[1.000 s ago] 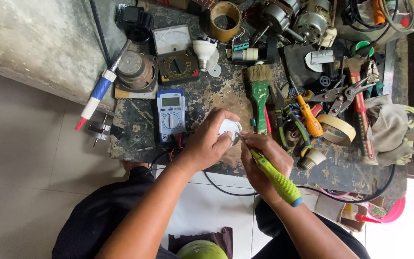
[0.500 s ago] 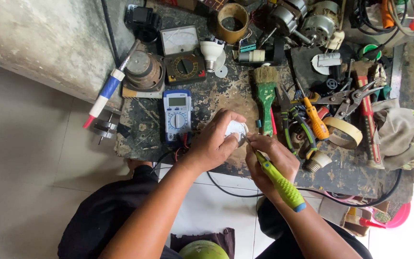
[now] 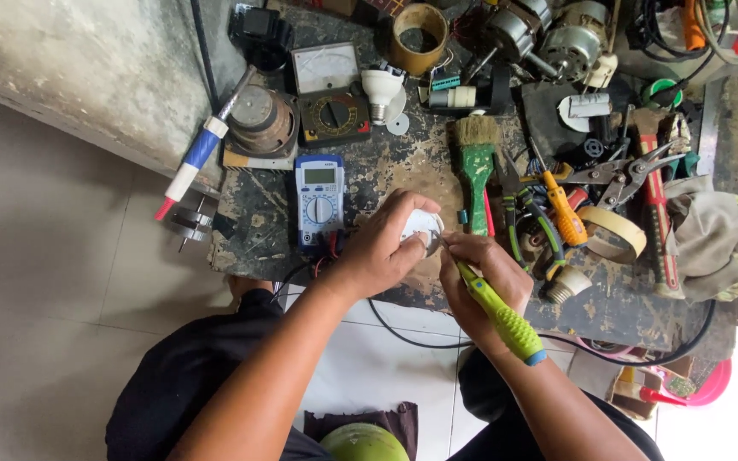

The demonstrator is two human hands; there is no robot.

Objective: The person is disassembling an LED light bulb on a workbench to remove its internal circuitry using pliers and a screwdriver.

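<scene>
My left hand [image 3: 383,248] grips a small round white part [image 3: 423,225] over the near edge of a worn dark workbench [image 3: 403,171]. In my right hand [image 3: 482,277] is a tool with a yellow-green handle [image 3: 506,316], its tip at the white part's right edge. Both hands are close together, fingers curled. A blue multimeter [image 3: 319,198] lies just left of my left hand. To the right of the part lies a green-handled paintbrush [image 3: 475,166].
The bench is crowded: an analogue meter [image 3: 330,94], a white bulb base [image 3: 380,90], a tape roll [image 3: 418,34], motors [image 3: 548,34], pliers [image 3: 634,171], an orange screwdriver [image 3: 564,209], a masking tape ring [image 3: 612,235], rags [image 3: 711,239]. Black cables [image 3: 403,329] hang off the front edge. Tiled floor lies left.
The view has shifted slightly. Both hands stay on the white part and the tool, with only small finger movements.
</scene>
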